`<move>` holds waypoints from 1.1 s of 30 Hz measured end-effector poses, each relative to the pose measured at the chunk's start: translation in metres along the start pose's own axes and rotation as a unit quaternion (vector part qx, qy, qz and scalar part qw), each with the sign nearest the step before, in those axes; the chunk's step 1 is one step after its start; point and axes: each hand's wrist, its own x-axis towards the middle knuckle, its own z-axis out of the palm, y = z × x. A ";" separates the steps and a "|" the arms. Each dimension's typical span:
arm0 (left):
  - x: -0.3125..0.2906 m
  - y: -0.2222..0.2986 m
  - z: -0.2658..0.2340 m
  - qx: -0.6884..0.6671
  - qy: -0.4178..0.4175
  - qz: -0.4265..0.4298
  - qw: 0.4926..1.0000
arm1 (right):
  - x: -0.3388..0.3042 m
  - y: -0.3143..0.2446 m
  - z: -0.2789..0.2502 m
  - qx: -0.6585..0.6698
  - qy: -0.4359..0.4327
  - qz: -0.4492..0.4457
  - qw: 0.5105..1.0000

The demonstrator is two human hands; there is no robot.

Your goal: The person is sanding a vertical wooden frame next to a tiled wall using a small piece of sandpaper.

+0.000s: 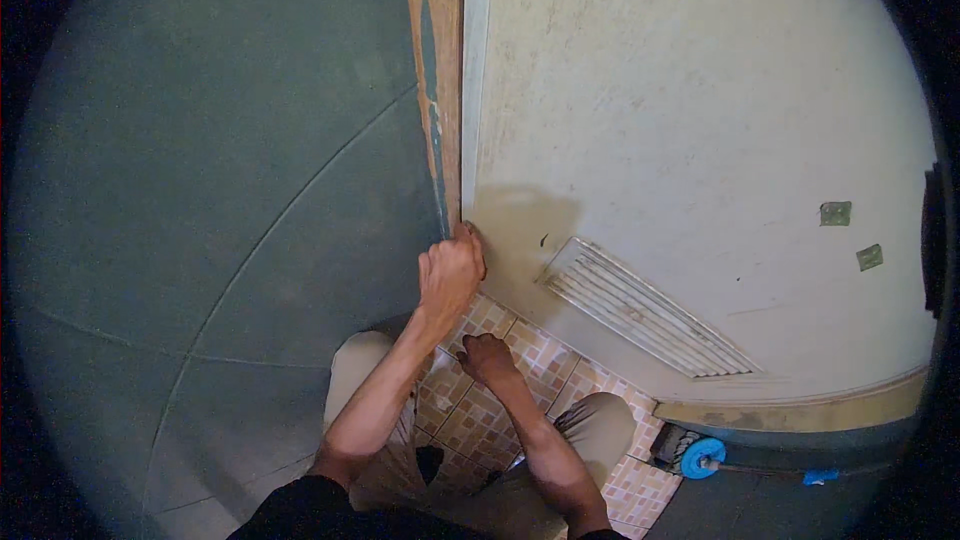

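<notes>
My left hand is up against the corner where a bare wooden strip meets a white door. Its fingers are curled at the strip, and whatever they hold is hidden. Dark green paint, chipped along the border, partly covers the wood. Lower and slightly to the right, my right hand is closed in front of the door's bottom edge, above the tiled floor. Anything inside its fingers is too hidden to make out.
A dark green wall fills the left side. Low on the door is a slatted vent, with two small green patches farther right. A blue round object on a rod lies at lower right. My bent knees flank my arms.
</notes>
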 end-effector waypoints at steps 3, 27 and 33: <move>-0.005 -0.010 0.009 0.028 -0.034 0.039 0.998 | 0.002 -0.006 -0.002 0.004 -0.008 -0.003 1.000; -0.003 -0.001 -0.002 -0.025 -0.048 0.002 0.999 | 0.003 -0.002 0.000 0.011 -0.022 -0.003 1.000; 0.003 0.002 -0.006 -0.025 -0.007 -0.017 1.000 | 0.001 0.002 0.001 0.013 -0.014 0.012 1.000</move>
